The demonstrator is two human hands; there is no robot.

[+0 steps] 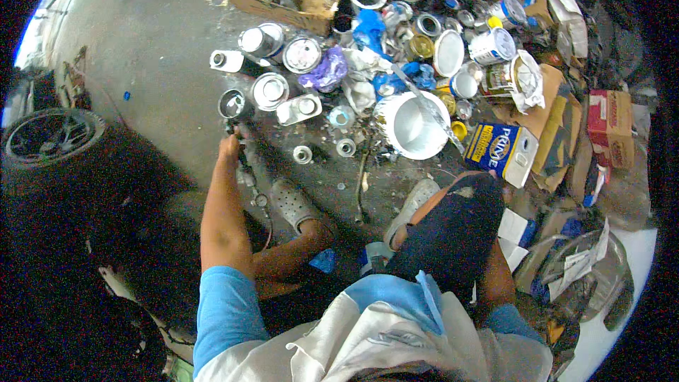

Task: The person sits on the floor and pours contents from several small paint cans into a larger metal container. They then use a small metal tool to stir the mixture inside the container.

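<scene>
My left hand is closed around the handle of a spray gun. On top of the gun sits a round dark cup, open at the top. Below the hand hang a small round gauge and a thin reddish hose. Nearest the cup are a round can with a white lid and a white rectangular bottle. My right forearm runs down beside my bent knee, which hides nearly all of that hand, so its fingers cannot be made out.
A large white bucket with a stirring stick across it stands ahead. Beside it is a blue and yellow rectangular can. Two small bottles stand near my shoe. Many paint cans and a cardboard box lie beyond. A wheel is at left.
</scene>
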